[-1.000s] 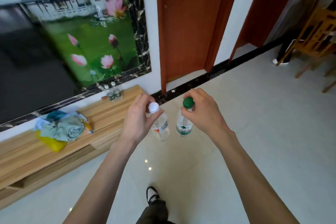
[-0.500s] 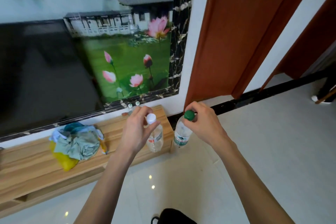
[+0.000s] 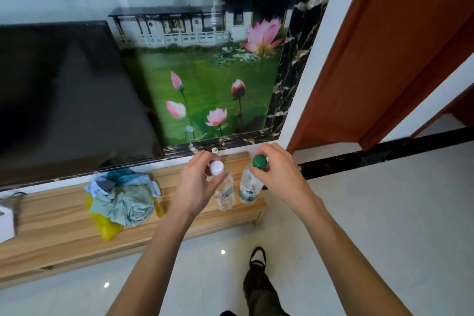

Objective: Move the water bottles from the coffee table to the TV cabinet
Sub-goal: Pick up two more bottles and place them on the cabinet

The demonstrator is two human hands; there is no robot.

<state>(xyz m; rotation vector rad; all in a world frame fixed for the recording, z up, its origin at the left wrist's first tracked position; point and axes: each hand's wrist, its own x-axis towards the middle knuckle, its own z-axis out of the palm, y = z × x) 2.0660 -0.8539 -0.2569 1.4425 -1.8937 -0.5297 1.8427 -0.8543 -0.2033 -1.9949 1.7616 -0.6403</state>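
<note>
Left hand (image 3: 197, 182): fingers and thumb curled round the neck of a clear bottle with a white cap (image 3: 223, 188), pinching it just under the cap. Right hand (image 3: 278, 174): fingers curled over the neck of a second bottle with a green cap (image 3: 250, 187), green-and-white label visible low on its body. Both bottles hang roughly upright, side by side, close but not visibly touching, over the right end of the wooden TV cabinet (image 3: 64, 215); whether their bases touch the surface or sit just above it cannot be told from this view. Behind the left hand, near the wall, the caps of two more small bottles (image 3: 214, 150) show, mostly hidden by the fingers. Left of the hands on the cabinet lies a heap of crumpled cloth (image 3: 125, 199), grey-green and blue, on top of something yellow (image 3: 106, 228). At the far left edge, a white object (image 3: 5, 223), only partly in view. On the wall above the cabinet: a dark TV screen (image 3: 64, 100) and a glossy lotus-pond picture (image 3: 210, 84) with a black marble border. A reddish-brown door (image 3: 384, 46) stands to the right. Pale tiled floor (image 3: 384, 213) below; the person's leg and dark shoe (image 3: 257, 259) at bottom centre.
</note>
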